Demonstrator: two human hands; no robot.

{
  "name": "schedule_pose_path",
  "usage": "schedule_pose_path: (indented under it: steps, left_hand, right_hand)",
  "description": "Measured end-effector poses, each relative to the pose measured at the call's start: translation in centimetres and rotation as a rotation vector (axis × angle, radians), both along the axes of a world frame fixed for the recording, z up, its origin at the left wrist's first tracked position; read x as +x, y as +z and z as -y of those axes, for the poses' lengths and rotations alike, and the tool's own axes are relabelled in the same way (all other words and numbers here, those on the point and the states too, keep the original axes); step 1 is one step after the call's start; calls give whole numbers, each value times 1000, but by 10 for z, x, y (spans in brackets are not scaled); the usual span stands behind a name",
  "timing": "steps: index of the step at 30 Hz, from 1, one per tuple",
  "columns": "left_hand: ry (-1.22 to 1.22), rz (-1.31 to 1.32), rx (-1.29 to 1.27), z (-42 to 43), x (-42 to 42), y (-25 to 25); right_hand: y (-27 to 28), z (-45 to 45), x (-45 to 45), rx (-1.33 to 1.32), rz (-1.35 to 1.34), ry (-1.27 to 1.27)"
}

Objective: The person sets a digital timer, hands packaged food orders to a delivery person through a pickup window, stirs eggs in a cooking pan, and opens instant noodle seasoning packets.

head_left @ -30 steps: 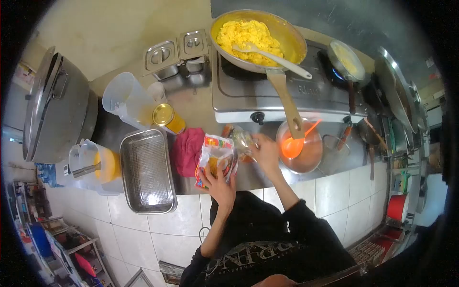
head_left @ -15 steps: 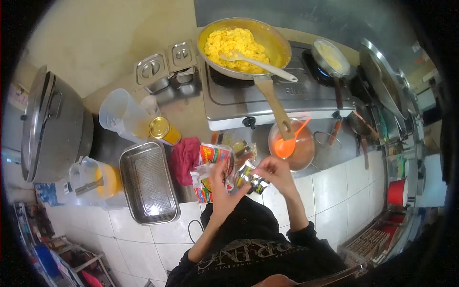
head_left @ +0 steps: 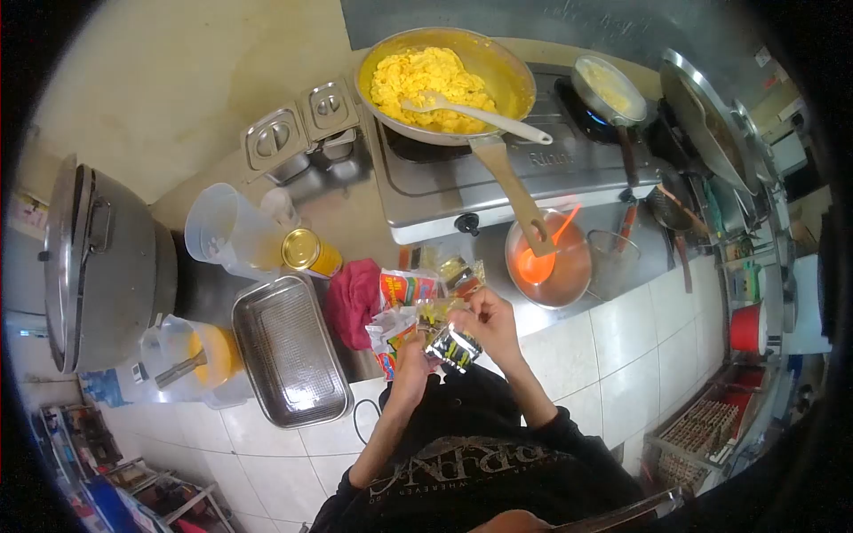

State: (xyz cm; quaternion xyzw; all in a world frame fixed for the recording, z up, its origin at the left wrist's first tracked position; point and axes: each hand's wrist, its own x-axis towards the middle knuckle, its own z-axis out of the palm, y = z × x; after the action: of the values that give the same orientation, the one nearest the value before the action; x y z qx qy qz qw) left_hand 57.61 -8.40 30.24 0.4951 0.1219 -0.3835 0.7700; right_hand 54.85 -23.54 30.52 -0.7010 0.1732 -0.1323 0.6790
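A small shiny foil packet (head_left: pixel 454 350), dark with yellow-green print, is held up over the counter's front edge. My left hand (head_left: pixel 410 371) grips its left side, with the thumb and fingers closed on it. At its upper right, my right hand (head_left: pixel 492 327) pinches it; the fingertips are partly hidden. Just behind the hands lie a red, white and yellow printed bag (head_left: pixel 407 286) and smaller spice sachets (head_left: pixel 461 276). A crumpled dark pink cloth (head_left: pixel 351 298) sits left of the bag. Right of the sachets, a metal bowl (head_left: pixel 576 277) holds an orange ladle (head_left: pixel 537 266).
A large pan (head_left: pixel 520 89) of scrambled egg (head_left: pixel 426 82) stands on the gas stove (head_left: pixel 418 191), its handle jutting toward me. A small pan (head_left: pixel 633 105) sits over a blue flame. Leftward are a metal tray (head_left: pixel 291 355), a can (head_left: pixel 311 252), jugs (head_left: pixel 209 222) and a big pot (head_left: pixel 124 284).
My left hand has closed in and now grips the packet's side. The packet and my right hand have shifted slightly left, and the camera view has tilted a little.
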Motion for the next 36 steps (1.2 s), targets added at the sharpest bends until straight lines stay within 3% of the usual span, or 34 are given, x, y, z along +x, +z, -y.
schedule_pose_path:
  steps: [1, 2, 3, 5, 6, 7, 9, 10, 12, 13, 15, 17, 19, 21, 22, 24, 25, 28, 33, 35, 36]
  left_hand:
    - [-40, -40, 5, -5, 1, 2]
    - [-72, 245, 46, -5, -5, 9]
    - [-70, 228, 54, -8, -7, 6]
    - [-187, 493, 208, -13, -7, -1]
    - [-285, 657, 345, -17, -2, 7]
    - [-287, 646, 350, -19, -3, 4]
    - [-225, 522, 177, -20, -4, 5]
    - [-95, 237, 125, -16, -6, 17]
    - [-94, 314, 212, -24, -5, -3]
    - [-91, 396, 298, -28, -5, -12]
    - [10, 291, 217, -16, -6, 5]
    - [6, 221, 156, -11, -14, -1]
    - [120, -54, -161, -5, -23, -7]
    - [177, -139, -168, 1, -24, 11]
    - [174, -137, -170, -1, -23, 11]
    - [-222, 450, 175, -12, -27, 11]
    - [-226, 446, 178, -14, -29, 11]
    - [-287, 446, 67, -13, -24, 18]
    - [-393, 396, -74, -14, -22, 26]
    - [-400, 587, -258, -16, -18, 24]
    - [-333, 528, -439, -15, -12, 24]
  right_hand:
    - [-8, -2, 1, 163, 12, -38]
    - [-8, -4, 2, 134, 13, -49]
    - [-6, -3, 0, 142, -5, -47]
    - [9, 5, -4, -155, -102, 151]
    - [17, 6, -8, -18, -127, 214]
    - [42, 14, -9, -41, -268, 346]
    - [52, 26, -17, -215, -304, 551]
    - [60, 29, -21, -213, -308, 550]
    - [78, 30, -33, -137, -340, 422]
    - [85, 36, -40, 38, -308, 449]
    - [87, 32, -48, 341, -317, 323]
    - [67, 14, -43, 366, -279, 192]
    - [40, -6, -33, 126, -287, 77]
    - [25, -17, -30, 21, -329, -18]
    - [22, -18, -31, 20, -326, -21]
    - [19, -23, -36, -78, -285, -51]
    - [20, -21, -37, -73, -289, -54]
    - [18, -3, -45, 80, -304, 345]
    - [87, 5, -60, -129, -244, 378]
    - [108, 20, -74, -253, -200, 476]
    - [102, 38, -86, -119, -75, 544]
